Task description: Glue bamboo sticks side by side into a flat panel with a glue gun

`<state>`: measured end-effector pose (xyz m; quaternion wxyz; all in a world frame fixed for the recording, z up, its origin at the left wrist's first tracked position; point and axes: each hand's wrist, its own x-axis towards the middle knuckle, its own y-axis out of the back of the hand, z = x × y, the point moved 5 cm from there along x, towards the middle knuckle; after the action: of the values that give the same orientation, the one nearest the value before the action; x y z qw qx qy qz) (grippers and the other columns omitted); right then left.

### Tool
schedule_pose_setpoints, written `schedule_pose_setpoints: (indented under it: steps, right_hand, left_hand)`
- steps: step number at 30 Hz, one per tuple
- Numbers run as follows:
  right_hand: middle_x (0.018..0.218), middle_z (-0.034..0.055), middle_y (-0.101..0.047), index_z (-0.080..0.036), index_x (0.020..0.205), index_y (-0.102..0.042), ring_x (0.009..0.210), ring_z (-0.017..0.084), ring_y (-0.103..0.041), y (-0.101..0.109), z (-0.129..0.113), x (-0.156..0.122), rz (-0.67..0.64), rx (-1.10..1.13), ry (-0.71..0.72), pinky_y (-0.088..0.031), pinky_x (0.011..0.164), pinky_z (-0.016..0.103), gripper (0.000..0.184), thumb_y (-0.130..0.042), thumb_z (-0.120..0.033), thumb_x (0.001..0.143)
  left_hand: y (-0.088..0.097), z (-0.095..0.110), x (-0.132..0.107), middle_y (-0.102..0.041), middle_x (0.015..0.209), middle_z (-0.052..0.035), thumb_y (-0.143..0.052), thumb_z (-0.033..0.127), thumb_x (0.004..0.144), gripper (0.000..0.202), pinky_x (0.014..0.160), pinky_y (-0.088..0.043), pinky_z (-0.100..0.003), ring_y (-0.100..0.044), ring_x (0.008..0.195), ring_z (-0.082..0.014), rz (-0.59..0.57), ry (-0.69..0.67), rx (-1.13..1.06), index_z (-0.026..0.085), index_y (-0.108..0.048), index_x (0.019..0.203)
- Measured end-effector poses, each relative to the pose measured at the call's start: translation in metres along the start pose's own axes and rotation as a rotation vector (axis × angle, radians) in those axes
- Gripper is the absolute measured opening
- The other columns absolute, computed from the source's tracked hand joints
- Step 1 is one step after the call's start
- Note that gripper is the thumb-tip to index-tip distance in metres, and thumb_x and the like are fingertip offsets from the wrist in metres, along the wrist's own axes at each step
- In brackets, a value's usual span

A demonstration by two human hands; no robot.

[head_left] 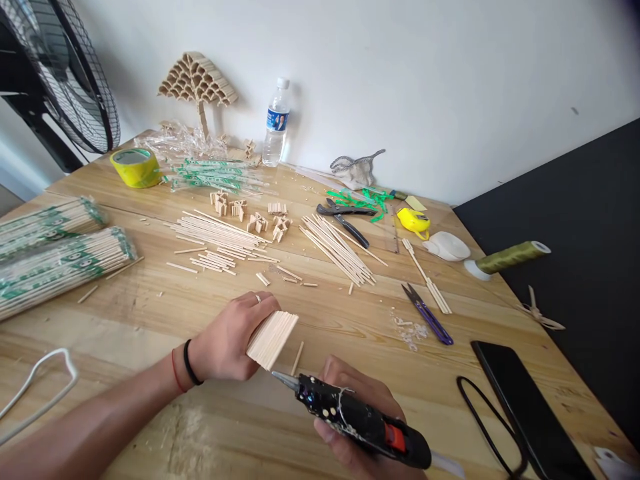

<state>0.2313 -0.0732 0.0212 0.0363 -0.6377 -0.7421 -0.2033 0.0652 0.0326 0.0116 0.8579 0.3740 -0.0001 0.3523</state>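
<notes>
My left hand [230,337] is closed on a flat panel of glued wooden sticks [273,338], holding it tilted just above the wooden table [150,320]. My right hand [360,413] grips a black hot glue gun [357,420], whose metal nozzle points left toward the panel's lower edge, a short gap away. A single short stick [298,358] lies on the table between the panel and the gun. My left wrist wears a black and a red band, and a ring shows on one finger.
Loose sticks [337,248], cut pieces [215,243] and small stick assemblies [250,217] lie mid-table. Packed stick bundles [55,257] sit left, yellow tape [134,165], a bottle [276,123] and a stick tree [197,83] at the back. Pliers [345,217], purple snips [427,313], thread spool [507,257], phone [530,407] right.
</notes>
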Motion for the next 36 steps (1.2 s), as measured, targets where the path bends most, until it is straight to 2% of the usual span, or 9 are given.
schedule_pose_setpoints:
  steps: [6, 14, 20, 36]
  right_hand:
    - [0.068, -0.0016, -0.054, -0.024, 0.075, -0.051, 0.064, 0.017, -0.053, 0.0017, -0.0036, 0.0009, -0.051, -0.069, -0.057, -0.042, 0.059, 0.03, 0.021, -0.063, -0.021, 0.092]
    - [0.066, -0.001, -0.051, -0.024, 0.072, -0.049, 0.063, 0.018, -0.052, 0.0009, -0.0043, 0.0014, -0.047, -0.075, -0.09, -0.042, 0.058, 0.032, 0.025, -0.06, -0.023, 0.095]
    - [0.065, -0.0006, -0.053, -0.024, 0.075, -0.049, 0.063, 0.019, -0.053, 0.0008, -0.0054, 0.0017, -0.058, -0.076, -0.067, -0.04, 0.057, 0.033, 0.022, -0.059, -0.022, 0.095]
    - [0.067, -0.0022, -0.047, -0.023, 0.073, -0.045, 0.064, 0.016, -0.049, 0.0007, -0.002, -0.0025, -0.088, -0.058, -0.096, -0.036, 0.059, 0.03, 0.029, -0.058, -0.022, 0.099]
  left_hand:
    - [-0.0001, -0.0005, -0.0006, -0.058, 0.084, -0.0039, -0.056, 0.02, 0.067, 0.024, 0.069, -0.04, -0.034, -0.051, 0.073, -0.0216, -0.009, 0.006, 0.007, 0.023, -0.046, 0.088]
    - [-0.0001, -0.0012, -0.0011, -0.06, 0.087, -0.005, -0.057, 0.021, 0.065, 0.027, 0.069, -0.041, -0.034, -0.053, 0.074, -0.0225, -0.021, 0.019, 0.015, 0.023, -0.046, 0.089]
    - [0.0007, -0.0003, -0.0006, -0.06, 0.086, -0.0049, -0.057, 0.02, 0.066, 0.026, 0.069, -0.042, -0.034, -0.054, 0.075, -0.0225, -0.013, 0.008, 0.015, 0.023, -0.046, 0.09]
    - [0.0008, 0.0001, 0.0003, -0.061, 0.087, -0.0049, -0.058, 0.021, 0.066, 0.026, 0.069, -0.043, -0.033, -0.056, 0.075, -0.0227, -0.015, 0.018, 0.003, 0.023, -0.048, 0.091]
